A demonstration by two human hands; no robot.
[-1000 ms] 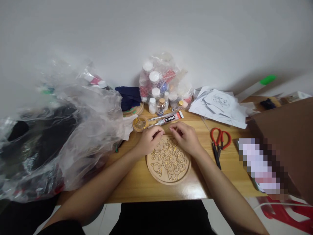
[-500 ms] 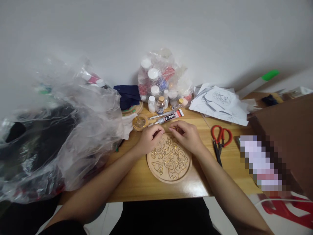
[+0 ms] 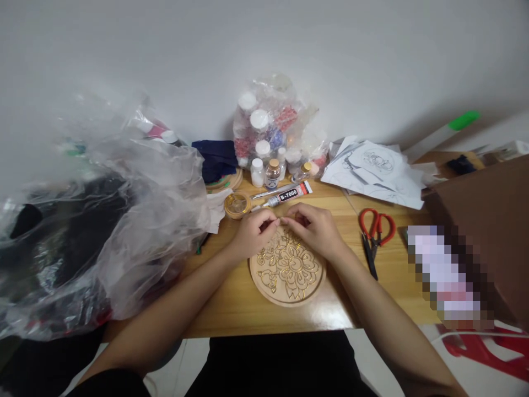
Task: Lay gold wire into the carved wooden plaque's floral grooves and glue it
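Over the far part of a round wooden plate (image 3: 258,289), my left hand (image 3: 255,229) and my right hand (image 3: 314,226) meet with thumbs and forefingers pinched. Their fingertips touch or nearly touch; whatever lies between them is too small to make out. Raised gold outlines (image 3: 296,266) form a large flower, leaves and curls on the plate. My hands hide its far edge. Just beyond my left hand lies a round clear case with gold-coloured contents (image 3: 237,205). A B-7000 glue tube (image 3: 288,194) rests beyond both hands, beside a thin silver tool (image 3: 264,194).
Red-handled pliers or snips (image 3: 376,234) lie right of the plate, near a blurred-out object (image 3: 444,275) and a brown box (image 3: 483,231). Small bottles (image 3: 273,173), a bag of jars (image 3: 260,121) and printed drawings (image 3: 372,171) line the back. Plastic bags (image 3: 152,220) crowd the left.
My right hand has shifted slightly left, bringing its fingertips against or close to those of my left hand. The view has tilted a little.
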